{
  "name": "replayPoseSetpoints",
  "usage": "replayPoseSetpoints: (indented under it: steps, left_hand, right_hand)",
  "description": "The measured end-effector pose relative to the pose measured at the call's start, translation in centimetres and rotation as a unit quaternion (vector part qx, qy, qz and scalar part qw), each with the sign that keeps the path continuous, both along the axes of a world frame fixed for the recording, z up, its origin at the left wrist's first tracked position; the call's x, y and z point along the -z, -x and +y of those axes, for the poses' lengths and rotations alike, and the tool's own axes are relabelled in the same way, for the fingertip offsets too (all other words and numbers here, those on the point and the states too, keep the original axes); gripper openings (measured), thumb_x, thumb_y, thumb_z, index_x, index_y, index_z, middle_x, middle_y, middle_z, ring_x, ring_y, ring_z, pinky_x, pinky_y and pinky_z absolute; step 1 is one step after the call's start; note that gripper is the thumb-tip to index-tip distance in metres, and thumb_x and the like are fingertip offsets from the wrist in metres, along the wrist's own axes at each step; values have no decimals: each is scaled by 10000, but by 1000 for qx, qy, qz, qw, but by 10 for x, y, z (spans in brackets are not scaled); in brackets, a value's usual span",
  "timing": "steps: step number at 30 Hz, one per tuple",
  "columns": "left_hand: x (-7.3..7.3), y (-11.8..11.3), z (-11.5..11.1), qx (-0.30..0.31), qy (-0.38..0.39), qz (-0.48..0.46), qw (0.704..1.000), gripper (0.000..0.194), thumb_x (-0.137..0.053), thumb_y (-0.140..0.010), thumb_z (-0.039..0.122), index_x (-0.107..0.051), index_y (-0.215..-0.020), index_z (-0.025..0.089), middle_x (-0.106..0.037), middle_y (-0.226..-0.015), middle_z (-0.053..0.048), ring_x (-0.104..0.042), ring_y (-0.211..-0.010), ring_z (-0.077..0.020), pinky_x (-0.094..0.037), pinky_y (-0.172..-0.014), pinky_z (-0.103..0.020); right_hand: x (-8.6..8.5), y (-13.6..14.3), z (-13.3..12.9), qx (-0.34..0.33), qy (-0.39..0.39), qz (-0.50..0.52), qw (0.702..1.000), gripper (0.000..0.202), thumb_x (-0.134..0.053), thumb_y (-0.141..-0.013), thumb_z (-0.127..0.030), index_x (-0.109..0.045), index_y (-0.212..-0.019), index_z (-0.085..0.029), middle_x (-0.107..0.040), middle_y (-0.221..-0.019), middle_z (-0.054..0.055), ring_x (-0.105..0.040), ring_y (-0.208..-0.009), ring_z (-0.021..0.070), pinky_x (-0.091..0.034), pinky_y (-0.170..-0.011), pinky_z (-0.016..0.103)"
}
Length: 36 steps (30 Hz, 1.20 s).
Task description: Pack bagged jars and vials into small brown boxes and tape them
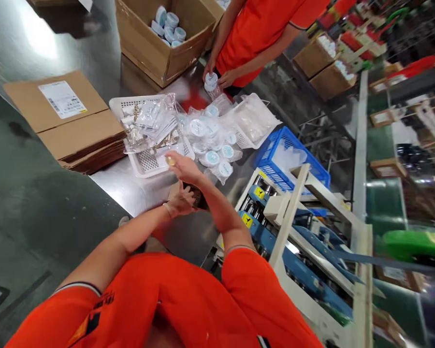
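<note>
My right hand [184,169] reaches over the near edge of a white perforated basket [141,166]. Its fingers are closed on a small gold-coloured round piece [170,161]. Just below it, my left hand [182,200] is closed around a dark brown object [195,195], mostly covered by the fingers, so its kind does not show. In the basket lie clear bags with white cards [155,121] and small metallic parts. Right of the basket, several round white tubs with pale blue lids [212,158] lie in clear plastic bags.
Flattened cardboard boxes [76,125] are stacked left. An open carton [145,53] holds more tubs. Opposite, a co-worker in orange [253,38] holds bagged tubs. A second white basket [244,140], a blue crate [293,140] and a roller machine [264,232] stand to the right.
</note>
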<state>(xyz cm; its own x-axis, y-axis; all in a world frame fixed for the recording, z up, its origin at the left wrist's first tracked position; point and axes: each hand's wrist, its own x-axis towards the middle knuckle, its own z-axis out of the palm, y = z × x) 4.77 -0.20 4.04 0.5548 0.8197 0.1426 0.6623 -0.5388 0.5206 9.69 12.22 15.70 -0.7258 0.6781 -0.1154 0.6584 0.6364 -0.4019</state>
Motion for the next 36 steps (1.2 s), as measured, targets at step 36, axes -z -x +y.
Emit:
replayPoseSetpoints:
  steps: [36]
  left_hand:
    - [17, 33, 16, -379, 189, -377, 823, 94, -662, -1064, 217, -591, -1082, 276, -731, -1147, -74, -733, -1152, -274, -638, -1146, -464]
  right_hand:
    - [-20, -156, -38, 223, 60, -14, 973, 271, -664, -1159, -317, -838, -1025, -158, -838, -965, 78, -731, -1004, 260, -598, -964, 338]
